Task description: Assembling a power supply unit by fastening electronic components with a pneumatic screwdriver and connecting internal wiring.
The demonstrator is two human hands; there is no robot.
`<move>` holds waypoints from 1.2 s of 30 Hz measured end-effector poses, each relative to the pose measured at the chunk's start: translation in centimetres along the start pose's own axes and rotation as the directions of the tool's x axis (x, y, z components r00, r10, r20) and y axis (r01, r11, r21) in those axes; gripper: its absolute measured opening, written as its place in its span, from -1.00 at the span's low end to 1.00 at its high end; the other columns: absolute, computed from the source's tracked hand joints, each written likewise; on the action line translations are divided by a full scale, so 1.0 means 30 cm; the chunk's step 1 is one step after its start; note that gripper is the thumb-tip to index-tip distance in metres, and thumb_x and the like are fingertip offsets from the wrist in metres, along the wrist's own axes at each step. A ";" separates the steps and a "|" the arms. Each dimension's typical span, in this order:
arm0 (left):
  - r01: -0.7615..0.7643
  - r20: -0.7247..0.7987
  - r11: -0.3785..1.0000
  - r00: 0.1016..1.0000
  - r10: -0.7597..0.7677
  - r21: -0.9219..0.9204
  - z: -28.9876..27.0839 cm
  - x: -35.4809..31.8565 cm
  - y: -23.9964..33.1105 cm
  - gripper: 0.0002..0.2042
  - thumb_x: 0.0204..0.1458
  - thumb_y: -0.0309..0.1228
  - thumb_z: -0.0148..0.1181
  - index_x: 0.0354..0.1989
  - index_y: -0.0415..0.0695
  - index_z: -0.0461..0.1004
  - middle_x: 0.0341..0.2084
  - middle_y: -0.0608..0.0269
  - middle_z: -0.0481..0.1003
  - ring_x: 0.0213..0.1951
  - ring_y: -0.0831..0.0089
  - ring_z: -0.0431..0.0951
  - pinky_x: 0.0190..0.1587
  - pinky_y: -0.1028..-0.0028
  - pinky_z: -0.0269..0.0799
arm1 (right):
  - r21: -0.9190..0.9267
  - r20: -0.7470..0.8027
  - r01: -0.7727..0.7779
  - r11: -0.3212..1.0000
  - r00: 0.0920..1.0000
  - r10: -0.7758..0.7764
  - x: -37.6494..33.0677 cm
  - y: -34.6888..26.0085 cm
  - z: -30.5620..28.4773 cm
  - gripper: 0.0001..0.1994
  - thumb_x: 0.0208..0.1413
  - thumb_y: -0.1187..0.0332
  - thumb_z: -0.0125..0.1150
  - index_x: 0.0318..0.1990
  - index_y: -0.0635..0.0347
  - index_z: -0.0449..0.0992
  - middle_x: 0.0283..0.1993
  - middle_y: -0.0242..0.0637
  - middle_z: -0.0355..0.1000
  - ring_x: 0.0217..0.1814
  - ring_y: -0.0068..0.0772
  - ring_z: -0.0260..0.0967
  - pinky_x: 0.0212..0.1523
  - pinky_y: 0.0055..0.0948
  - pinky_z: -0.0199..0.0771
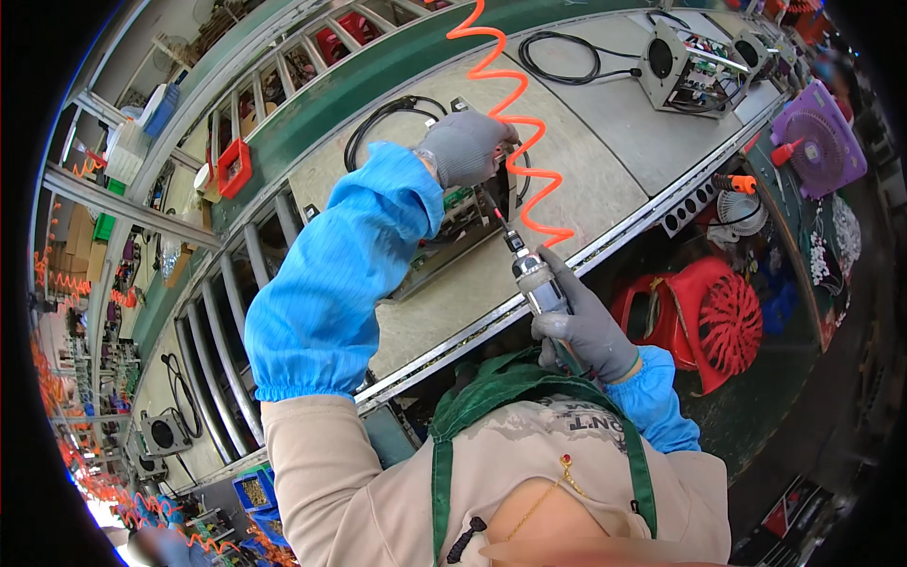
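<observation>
Driver [537, 282]: wrapped in my right hand [590, 326], bit [497, 214] angled up-left
Unit [461, 248]: on the table [586, 189], left of the bit
Left hand [463, 149]: nearer the unit, can't tell if it's gripping

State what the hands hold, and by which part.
The right hand holds the silver power tool by its rear body. The left hand is at the open electronics unit; whether it holds anything cannot be told.

Spans the frame's middle and upper right as a pale tabletop [605, 189]; carries a partly hidden device [463, 230] near centre, looped black cables [351, 146] at upper centre, open-framed units [675, 74] at upper right.
</observation>
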State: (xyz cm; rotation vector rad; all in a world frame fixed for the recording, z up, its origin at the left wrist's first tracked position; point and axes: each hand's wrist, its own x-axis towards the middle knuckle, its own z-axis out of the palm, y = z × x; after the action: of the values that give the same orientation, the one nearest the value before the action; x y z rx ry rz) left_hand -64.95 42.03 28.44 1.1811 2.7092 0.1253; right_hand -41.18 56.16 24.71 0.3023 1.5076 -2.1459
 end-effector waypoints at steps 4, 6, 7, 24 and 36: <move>0.013 -0.016 1.000 1.000 -0.014 -0.019 -0.001 -0.031 -0.002 -0.58 -0.10 -0.45 0.08 0.02 0.03 0.48 -0.25 0.06 0.55 -0.17 0.08 0.55 -0.12 0.23 0.47 | -0.026 -0.006 0.058 0.998 0.998 -0.059 0.003 0.010 0.017 -0.05 -0.19 0.49 0.11 0.44 -0.01 -0.20 -0.41 -0.19 0.37 -0.64 -0.43 0.38 -0.59 -0.49 0.43; 0.022 -0.011 0.987 1.000 -0.024 -0.158 -0.008 -0.057 -0.007 -0.61 -0.05 -0.38 0.09 0.03 -0.01 0.47 -0.21 0.04 0.54 -0.14 0.09 0.53 -0.11 0.22 0.44 | -0.007 -0.037 0.030 1.000 0.999 -0.030 -0.002 0.007 0.014 -0.14 -0.16 0.34 0.21 0.39 0.06 -0.03 -0.40 -0.23 0.37 -0.61 -0.45 0.39 -0.55 -0.47 0.50; 0.046 -0.014 0.985 0.999 -0.049 -0.165 -0.012 -0.092 -0.021 -0.61 -0.05 -0.38 0.09 0.03 -0.01 0.47 -0.21 0.04 0.54 -0.14 0.09 0.53 -0.11 0.22 0.44 | -0.020 -0.018 0.018 1.000 1.000 -0.018 -0.001 0.010 0.005 -0.14 -0.16 0.34 0.21 0.39 0.06 -0.03 -0.40 -0.23 0.37 -0.61 -0.45 0.39 -0.55 -0.47 0.50; 0.480 -0.745 0.868 0.532 -0.403 -0.127 0.316 -0.566 0.041 -0.36 -0.25 -0.26 0.34 0.14 0.01 0.34 0.08 0.04 0.28 0.10 0.02 0.30 0.11 0.06 0.22 | 0.200 0.288 -0.010 0.980 0.956 -0.049 -0.017 0.136 -0.079 -0.04 -0.31 -0.08 0.46 0.24 0.18 0.12 -0.49 -0.30 0.36 -0.57 -0.41 0.41 -0.42 -0.38 0.58; 0.420 -0.652 0.688 0.253 -0.715 -0.591 0.521 -0.899 0.187 -0.66 -0.08 -0.54 0.14 -0.05 -0.10 0.47 -0.21 0.05 0.46 -0.09 0.09 0.45 -0.06 0.22 0.40 | -0.067 0.629 -0.375 0.924 0.703 0.331 0.077 0.189 0.027 -0.14 -0.28 -0.09 0.33 0.12 0.36 0.24 -0.54 -0.27 0.35 -0.53 -0.45 0.37 -0.17 -0.39 0.55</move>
State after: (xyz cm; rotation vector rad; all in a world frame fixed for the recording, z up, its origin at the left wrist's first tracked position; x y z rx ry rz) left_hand -39.79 26.13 17.55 -0.2302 3.5111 1.3028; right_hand -40.16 53.29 19.34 -0.1102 0.8950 -1.7292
